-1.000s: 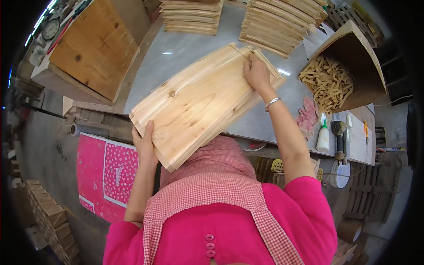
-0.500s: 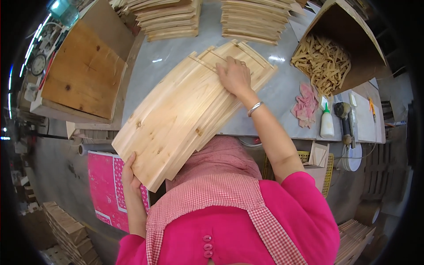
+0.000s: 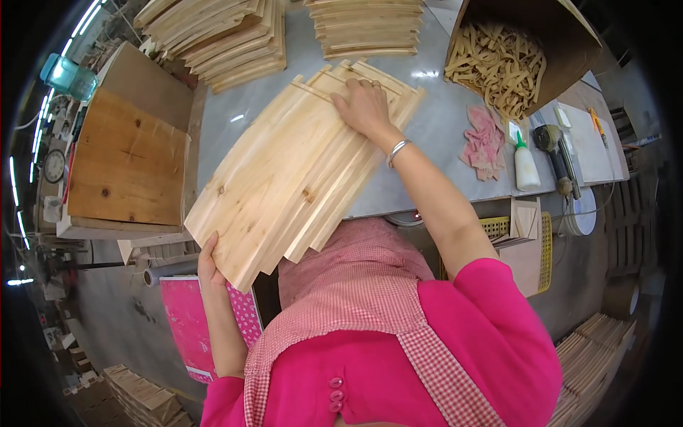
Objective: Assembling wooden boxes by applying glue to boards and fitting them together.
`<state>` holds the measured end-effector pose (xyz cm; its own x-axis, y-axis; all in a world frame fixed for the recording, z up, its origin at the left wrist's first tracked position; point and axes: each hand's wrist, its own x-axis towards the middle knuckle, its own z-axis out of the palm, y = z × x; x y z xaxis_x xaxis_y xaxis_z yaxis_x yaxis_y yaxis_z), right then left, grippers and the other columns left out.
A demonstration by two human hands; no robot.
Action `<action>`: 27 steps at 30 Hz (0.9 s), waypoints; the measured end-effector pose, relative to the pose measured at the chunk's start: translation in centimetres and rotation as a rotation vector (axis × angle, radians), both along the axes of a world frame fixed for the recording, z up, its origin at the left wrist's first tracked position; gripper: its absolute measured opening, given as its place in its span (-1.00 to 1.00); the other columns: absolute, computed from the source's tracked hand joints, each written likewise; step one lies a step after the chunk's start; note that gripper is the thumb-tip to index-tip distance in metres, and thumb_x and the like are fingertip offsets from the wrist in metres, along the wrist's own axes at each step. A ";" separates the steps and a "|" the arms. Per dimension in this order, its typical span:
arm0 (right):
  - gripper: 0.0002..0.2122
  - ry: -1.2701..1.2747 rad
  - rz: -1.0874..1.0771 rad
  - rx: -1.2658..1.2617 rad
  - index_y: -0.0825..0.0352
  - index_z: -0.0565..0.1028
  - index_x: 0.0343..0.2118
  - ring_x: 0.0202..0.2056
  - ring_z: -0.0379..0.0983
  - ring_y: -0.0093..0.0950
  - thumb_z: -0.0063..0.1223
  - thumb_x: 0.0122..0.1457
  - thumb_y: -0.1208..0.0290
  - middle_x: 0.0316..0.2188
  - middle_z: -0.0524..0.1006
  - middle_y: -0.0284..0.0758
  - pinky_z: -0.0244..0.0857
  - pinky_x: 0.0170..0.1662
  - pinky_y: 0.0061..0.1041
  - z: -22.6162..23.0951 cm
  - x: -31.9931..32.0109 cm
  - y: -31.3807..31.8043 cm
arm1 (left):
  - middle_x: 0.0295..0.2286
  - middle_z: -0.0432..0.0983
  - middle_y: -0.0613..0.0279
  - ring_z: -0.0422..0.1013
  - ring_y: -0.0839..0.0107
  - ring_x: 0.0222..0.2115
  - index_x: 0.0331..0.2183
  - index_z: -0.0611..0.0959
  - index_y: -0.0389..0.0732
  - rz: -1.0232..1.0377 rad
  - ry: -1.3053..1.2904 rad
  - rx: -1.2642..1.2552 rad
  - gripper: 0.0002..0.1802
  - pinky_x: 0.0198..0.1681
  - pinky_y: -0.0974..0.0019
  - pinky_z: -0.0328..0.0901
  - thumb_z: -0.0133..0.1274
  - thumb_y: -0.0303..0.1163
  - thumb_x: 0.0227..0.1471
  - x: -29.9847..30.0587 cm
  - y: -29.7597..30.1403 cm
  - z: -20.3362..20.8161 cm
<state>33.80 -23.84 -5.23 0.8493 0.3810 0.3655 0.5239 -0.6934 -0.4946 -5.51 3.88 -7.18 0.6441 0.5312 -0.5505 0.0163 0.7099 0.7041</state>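
A fanned stack of pale wooden panels (image 3: pixel 260 178) lies slantwise in front of me, its far end over the table and its near end jutting past the front edge. Narrow wooden strips cross the top panel at the far end. At the near left corner my left hand (image 3: pixel 209 263) grips the stack, thumb on top and the other fingers hidden beneath. My right hand (image 3: pixel 364 107) rests on the top panel by the crosswise strips, palm down, fingers slightly bent and thumb apart. The lower panels stick out in steps along the right side.
Piled panels (image 3: pixel 235 43) and another pile (image 3: pixel 366 28) stand at the back of the grey table (image 3: pixel 235 117). Rightward are a box (image 3: pixel 562 50) of rubber bands (image 3: pixel 498 71), a pink cloth (image 3: pixel 484 146), a glue bottle (image 3: pixel 526 167) and a power tool (image 3: pixel 555 156). A wooden box (image 3: pixel 131 156) stands left.
The lower panels now show more widely stepped at the near end. My right hand stays by the strips and my left hand at the corner. The view has turned somewhat.
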 end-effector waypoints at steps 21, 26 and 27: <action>-0.73 0.147 0.106 0.108 0.34 0.62 -0.43 -0.15 0.52 -0.07 0.15 0.13 0.18 -0.20 0.60 -0.11 0.38 -0.03 -0.14 -0.6 2.1 -1.0 | 0.05 0.46 -0.10 0.45 0.06 0.05 0.14 0.40 -0.36 -0.059 0.001 -0.075 -0.43 0.13 0.02 0.39 0.16 -0.43 0.14 2.1 -0.2 1.3; -0.72 0.108 0.095 0.104 0.34 0.61 -0.45 -0.18 0.53 -0.05 0.16 0.14 0.17 -0.23 0.60 -0.09 0.38 -0.04 -0.13 -0.6 1.9 -0.9 | 0.06 0.46 -0.09 0.45 0.06 0.05 0.16 0.39 -0.35 -0.065 -0.009 -0.077 -0.42 0.13 0.02 0.39 0.16 -0.42 0.15 2.1 0.1 1.1; -0.72 0.093 0.094 0.110 0.34 0.60 -0.47 -0.19 0.53 -0.06 0.16 0.14 0.17 -0.25 0.60 -0.10 0.38 -0.05 -0.13 -0.5 2.0 -0.9 | 0.06 0.46 -0.09 0.45 0.06 0.05 0.16 0.39 -0.35 -0.062 -0.007 -0.076 -0.42 0.13 0.02 0.39 0.16 -0.42 0.15 2.1 0.2 1.1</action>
